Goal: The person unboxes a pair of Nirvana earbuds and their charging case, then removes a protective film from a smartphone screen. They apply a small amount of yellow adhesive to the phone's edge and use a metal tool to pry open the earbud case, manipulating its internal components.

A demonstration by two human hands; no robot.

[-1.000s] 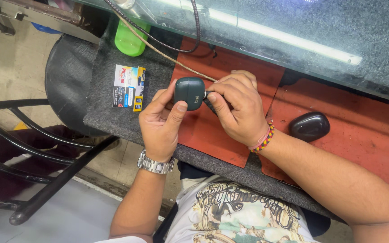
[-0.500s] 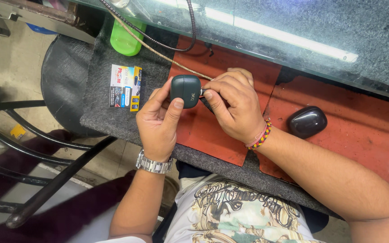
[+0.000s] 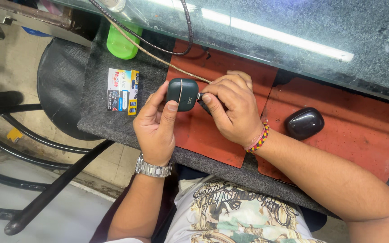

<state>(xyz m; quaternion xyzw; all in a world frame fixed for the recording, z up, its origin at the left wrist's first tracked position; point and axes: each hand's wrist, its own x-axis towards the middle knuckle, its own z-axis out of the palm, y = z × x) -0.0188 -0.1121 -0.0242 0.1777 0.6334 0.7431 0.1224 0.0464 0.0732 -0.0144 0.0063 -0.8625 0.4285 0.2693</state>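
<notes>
Above the red mat (image 3: 203, 139) on the desk (image 3: 109, 117), a dark green earbud case (image 3: 182, 94) is gripped by the left hand (image 3: 156, 123), while a small tool is pinched against it by the right hand (image 3: 232, 108).

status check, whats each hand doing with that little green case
Left hand grips dark green case, thumb on its front. Right hand pinches a small tool at its side. Black case apart on red mat.

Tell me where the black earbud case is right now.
In the head view, the black earbud case lies on the red mat, right of centre, just beyond the right hand's beaded wristband, untouched.
</notes>
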